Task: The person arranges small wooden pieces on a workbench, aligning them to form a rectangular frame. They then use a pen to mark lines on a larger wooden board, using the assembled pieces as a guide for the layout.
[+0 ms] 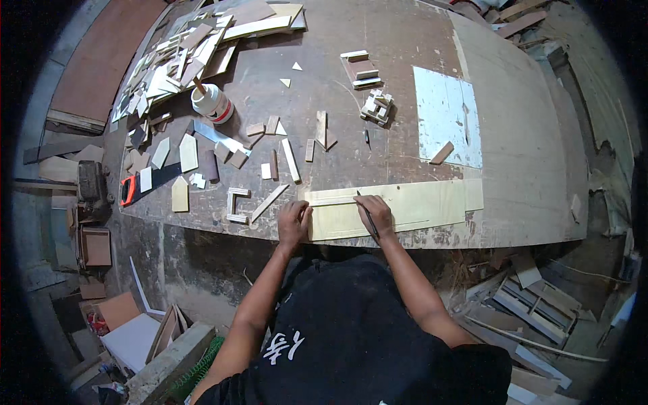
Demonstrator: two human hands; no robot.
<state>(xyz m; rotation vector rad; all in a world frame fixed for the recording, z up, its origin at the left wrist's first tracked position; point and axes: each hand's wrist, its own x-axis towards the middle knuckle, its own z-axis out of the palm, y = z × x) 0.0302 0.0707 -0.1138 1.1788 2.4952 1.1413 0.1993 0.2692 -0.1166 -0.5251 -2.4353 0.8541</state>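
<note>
A pale plywood board (418, 206) lies along the table's near edge, in front of me. On its far left part rests a narrow wooden strip (332, 201). My left hand (294, 224) is at the left end of the board, its fingers curled against the strip's end. Over the strip's right end, my right hand (376, 213) is closed round a dark pencil (370, 221), whose back end points toward my wrist. The fingertips of that hand touch down beside the strip. A thin line runs along the board near its close edge.
Left of the board lie small wood pieces, a C-shaped wooden frame (233, 204) and a handsaw (156, 181). A white glue bottle (212, 103) stands before a heap of offcuts (182, 61). Farther out are a small block assembly (376, 108) and a white-painted panel (445, 115).
</note>
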